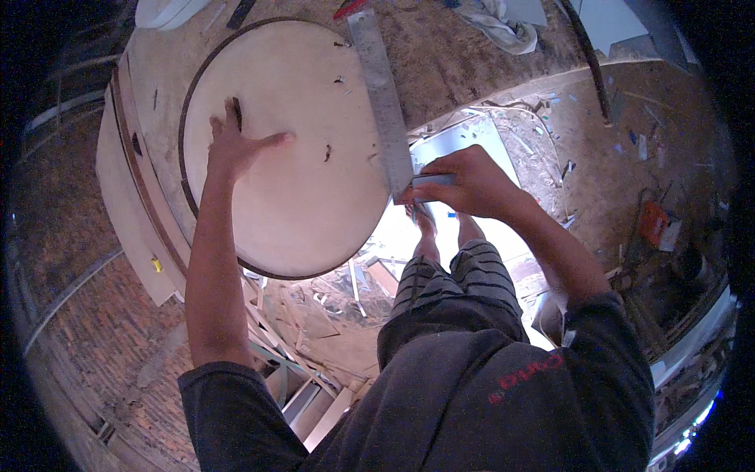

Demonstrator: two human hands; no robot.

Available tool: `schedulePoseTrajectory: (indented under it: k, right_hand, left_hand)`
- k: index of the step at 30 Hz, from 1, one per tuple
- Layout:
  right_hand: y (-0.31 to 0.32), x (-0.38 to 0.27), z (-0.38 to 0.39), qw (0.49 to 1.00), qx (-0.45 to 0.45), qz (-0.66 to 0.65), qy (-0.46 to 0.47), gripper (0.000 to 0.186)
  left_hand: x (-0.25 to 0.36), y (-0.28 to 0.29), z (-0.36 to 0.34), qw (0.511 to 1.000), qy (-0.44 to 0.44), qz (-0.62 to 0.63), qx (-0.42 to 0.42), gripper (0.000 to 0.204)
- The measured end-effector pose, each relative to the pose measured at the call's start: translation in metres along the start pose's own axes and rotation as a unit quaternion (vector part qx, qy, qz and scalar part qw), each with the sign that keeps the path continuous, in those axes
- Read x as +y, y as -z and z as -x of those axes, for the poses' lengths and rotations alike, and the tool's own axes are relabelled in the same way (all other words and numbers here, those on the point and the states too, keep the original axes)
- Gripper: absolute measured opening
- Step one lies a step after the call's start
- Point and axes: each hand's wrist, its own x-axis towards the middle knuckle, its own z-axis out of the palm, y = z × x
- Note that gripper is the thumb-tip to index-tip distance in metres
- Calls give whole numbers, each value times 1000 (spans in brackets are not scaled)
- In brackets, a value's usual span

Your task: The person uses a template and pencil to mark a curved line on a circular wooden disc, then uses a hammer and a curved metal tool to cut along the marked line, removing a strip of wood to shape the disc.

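The disc (275, 197) is lying on the bench (456, 75), its near part jutting past the edge. The rule (381, 110) is running from far to near along the disc's right side. The left hand (234, 149) is lying over the disc's left half; whether it is touching is not showing. The right hand (472, 185) is sitting at the rule's near end, on its right. A strip (146, 189) is running left of the disc. Far right of the rule, a bag (507, 33) is lying on the bench; right of it, a rod (595, 63) is jutting past the edge. A box (659, 224) is lying farther right.
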Motion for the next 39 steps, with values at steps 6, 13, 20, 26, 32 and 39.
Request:
schedulePoseTrajectory:
  k: [6,13,20,26,32,39]
  right_hand:
    - [-15,16,8,998,47,6,30,38]
    - [-13,13,21,999,36,-6,-23,36]
    - [-12,3,30,997,9,72,-20,39]
    - [-36,-2,23,997,14,25,-71,39]
    - [-55,6,26,998,35,-41,-44,44]
    - [-62,6,43,999,39,-7,-23,45]
  left_hand:
    - [17,16,10,1000,18,7,-22,167]
    - [19,17,12,1000,16,18,-17,167]
    - [17,16,9,1000,18,-2,-26,167]
    - [13,13,7,1000,8,7,-26,168]
    - [10,10,2,1000,-2,8,-12,170]
    - [18,15,8,999,-8,28,-18,173]
